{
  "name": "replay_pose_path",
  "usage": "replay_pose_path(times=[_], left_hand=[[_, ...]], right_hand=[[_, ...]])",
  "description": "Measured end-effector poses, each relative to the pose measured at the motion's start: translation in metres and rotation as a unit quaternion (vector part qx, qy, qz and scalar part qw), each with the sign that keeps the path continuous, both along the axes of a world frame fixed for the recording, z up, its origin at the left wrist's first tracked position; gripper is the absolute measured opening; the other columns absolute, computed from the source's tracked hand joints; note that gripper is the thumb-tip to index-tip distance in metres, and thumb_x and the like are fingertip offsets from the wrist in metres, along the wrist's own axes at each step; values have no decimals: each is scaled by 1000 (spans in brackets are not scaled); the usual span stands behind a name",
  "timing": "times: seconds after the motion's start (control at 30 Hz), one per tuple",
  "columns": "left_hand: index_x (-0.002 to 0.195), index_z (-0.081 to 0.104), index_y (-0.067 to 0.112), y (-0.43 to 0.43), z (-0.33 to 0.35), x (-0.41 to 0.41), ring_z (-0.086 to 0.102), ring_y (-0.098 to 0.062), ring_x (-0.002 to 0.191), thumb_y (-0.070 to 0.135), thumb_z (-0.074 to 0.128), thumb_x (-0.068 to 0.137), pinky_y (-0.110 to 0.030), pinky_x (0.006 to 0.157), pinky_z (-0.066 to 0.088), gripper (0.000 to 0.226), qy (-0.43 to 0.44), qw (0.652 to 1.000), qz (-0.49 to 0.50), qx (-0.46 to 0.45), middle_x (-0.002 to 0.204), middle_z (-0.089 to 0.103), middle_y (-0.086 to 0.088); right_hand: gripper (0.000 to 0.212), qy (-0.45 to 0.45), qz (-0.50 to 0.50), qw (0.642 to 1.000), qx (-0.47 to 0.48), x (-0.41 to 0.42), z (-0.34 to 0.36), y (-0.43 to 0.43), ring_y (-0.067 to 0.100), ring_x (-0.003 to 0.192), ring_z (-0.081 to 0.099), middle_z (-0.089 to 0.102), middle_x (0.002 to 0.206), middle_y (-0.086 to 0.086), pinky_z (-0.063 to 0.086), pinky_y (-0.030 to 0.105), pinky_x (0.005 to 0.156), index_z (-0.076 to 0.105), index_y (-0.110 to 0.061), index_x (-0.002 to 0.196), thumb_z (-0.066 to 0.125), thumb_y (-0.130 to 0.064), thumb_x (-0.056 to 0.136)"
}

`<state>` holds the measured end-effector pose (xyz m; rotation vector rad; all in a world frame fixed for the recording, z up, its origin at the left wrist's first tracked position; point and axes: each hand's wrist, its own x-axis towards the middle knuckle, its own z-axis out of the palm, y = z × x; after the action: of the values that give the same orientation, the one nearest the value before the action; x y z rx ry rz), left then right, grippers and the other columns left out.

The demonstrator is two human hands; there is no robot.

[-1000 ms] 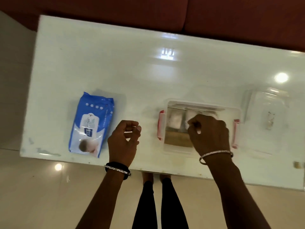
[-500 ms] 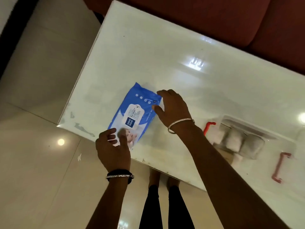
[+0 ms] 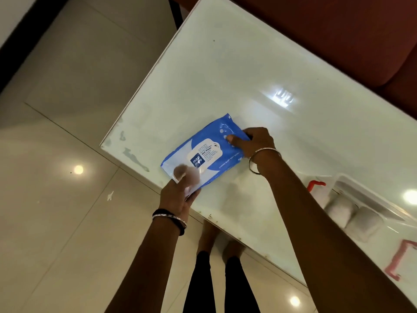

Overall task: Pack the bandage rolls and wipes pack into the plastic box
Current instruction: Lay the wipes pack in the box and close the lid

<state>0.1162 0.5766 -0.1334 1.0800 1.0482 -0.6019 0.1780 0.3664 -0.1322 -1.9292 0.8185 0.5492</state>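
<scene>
The blue wipes pack [image 3: 203, 157] is near the white table's left front corner, gripped at both ends. My left hand [image 3: 178, 197] holds its near end from below. My right hand [image 3: 252, 141] grips its far end, thumb on top. Whether the pack still rests on the table I cannot tell. At the right edge stands the clear plastic box [image 3: 370, 197] with red latches, and two white bandage rolls [image 3: 352, 215] lie inside it.
The white glossy table [image 3: 237, 75] runs diagonally, with a red-brown sofa [image 3: 338, 30] behind it. Beige floor tiles lie to the left. My legs and feet [image 3: 216, 267] stand by the table's front edge.
My right hand left the box and crossed to the wipes pack. Both hands closed on its ends and turned it. The view swung left, pushing the box to the right edge.
</scene>
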Motion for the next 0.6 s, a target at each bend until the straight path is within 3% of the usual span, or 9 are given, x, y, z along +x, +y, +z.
replay_pose_path(times=[0.07,0.2,0.33,0.43,0.6], left_hand=[[122,60,7,3,0,1,66,-25,108,15,70,84,-36,80,59,40,7,999,9,-32,120,66,-12],[118,64,18,8,6,-2,71,-18,101,23,76,73,-34,77,60,47,-20,996,-49,-68,114,73,-2],[114,67,21,2,17,-9,73,-11,94,25,73,75,-31,72,60,39,-55,991,-89,-82,105,76,2],[108,69,25,-11,31,-13,72,-12,96,32,73,76,-29,69,59,33,-83,984,-142,-67,105,76,1],[109,68,26,-49,60,-20,72,-15,97,57,79,61,-30,74,60,58,-148,951,-267,-41,107,74,-1]], right_hand=[[42,7,-37,998,48,-8,3,-3,28,78,63,73,91,22,56,41,77,73,3,93,78,-37,80],[38,-40,-86,994,62,-32,17,-7,33,73,62,70,84,26,56,45,77,71,6,86,74,-32,84],[28,-103,-167,977,87,-67,41,-11,27,70,62,69,79,25,51,38,69,70,1,82,72,-27,88],[21,-139,-208,965,75,-95,62,-20,20,64,61,68,71,11,50,35,63,71,-8,77,71,-26,89],[17,-176,-285,942,5,-148,91,-49,17,67,69,75,73,3,55,31,60,73,-20,77,71,-33,88]])
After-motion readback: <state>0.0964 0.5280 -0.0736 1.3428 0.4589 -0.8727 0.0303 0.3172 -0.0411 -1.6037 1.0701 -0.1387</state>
